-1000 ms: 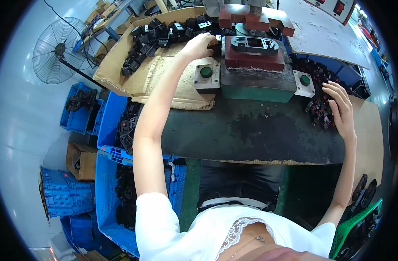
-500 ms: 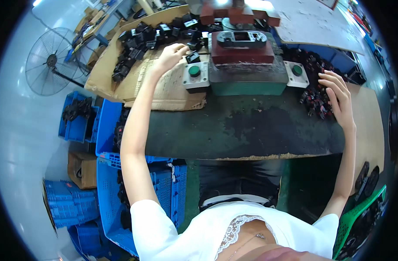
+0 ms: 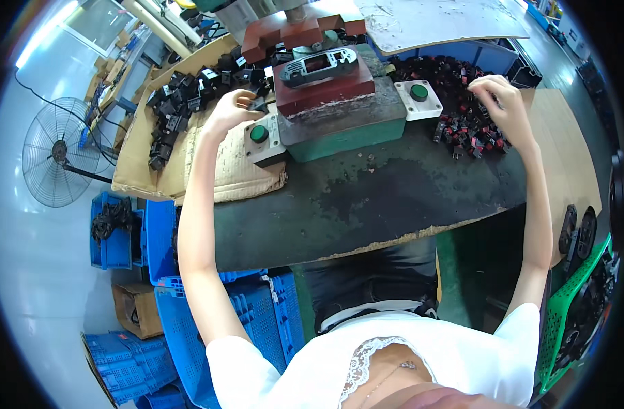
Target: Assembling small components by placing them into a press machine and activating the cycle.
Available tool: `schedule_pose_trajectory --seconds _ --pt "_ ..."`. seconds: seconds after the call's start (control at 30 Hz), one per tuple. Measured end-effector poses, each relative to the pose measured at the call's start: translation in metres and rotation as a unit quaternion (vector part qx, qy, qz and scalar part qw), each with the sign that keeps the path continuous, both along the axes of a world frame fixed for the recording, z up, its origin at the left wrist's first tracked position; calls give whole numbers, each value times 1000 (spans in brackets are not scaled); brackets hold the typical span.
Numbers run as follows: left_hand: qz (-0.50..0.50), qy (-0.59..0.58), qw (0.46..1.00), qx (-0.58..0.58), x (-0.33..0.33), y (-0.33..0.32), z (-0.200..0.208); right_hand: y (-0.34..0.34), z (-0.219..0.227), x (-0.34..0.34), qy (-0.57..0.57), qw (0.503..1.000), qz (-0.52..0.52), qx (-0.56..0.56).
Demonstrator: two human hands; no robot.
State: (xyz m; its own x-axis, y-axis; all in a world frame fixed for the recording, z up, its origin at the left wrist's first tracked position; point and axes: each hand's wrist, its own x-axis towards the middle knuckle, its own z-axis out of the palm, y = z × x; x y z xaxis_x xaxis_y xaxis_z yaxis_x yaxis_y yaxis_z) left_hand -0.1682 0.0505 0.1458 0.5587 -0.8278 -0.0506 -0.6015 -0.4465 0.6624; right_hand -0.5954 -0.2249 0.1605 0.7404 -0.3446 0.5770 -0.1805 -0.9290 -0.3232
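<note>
My left hand is at the right edge of the cardboard, its fingers and thumb closed about a small black block just behind the left green push button. Over a heap of small black and red parts is my right hand, its fingers bent toward the thumb; anything between them is too small to make out. Between my hands, a grey-and-black oblong housing rests on the dark red block of a press. The right green push button is left of my right hand.
A red press head hangs behind the housing. Several black blocks lie in a cardboard tray at the left. Blue crates stand below the bench at the left, a green basket at the lower right.
The view has turned, shifting the press leftward. My left hand has come onto the black block by the left button. My right hand has moved farther over the heap, its fingers more bent.
</note>
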Motion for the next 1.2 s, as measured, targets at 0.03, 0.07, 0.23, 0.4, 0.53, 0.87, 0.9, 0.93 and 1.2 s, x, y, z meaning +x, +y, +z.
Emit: schedule_pose_trajectory --seconds 0.03,0.07,0.23,0.4,0.53,0.87,0.9,0.93,1.2 --pt "7 -43 999 -30 12 4 -2 -4 -4 10 25 1000 9 -12" --pt "16 -86 994 -59 25 8 -2 -3 -4 20 50 998 18 -24" --pt "7 -13 966 -260 -28 -6 28 -5 -18 54 241 964 -91 67" --pt "-37 194 905 -376 -67 -26 42 -23 -40 66 240 965 -100 -44" --pt "-24 323 852 -411 -72 -37 31 -34 -45 62 219 974 -52 -30" --pt "-112 5 931 -348 -83 -72 23 -6 3 79 97 955 102 260" --pt "-111 5 931 -348 -81 -72 23 2 9 84 70 943 133 296" --pt "-113 -38 934 -336 -80 -69 26 9 15 89 54 927 163 332" --pt "-93 -10 932 -351 -79 -70 24 26 27 128 1 939 181 292"
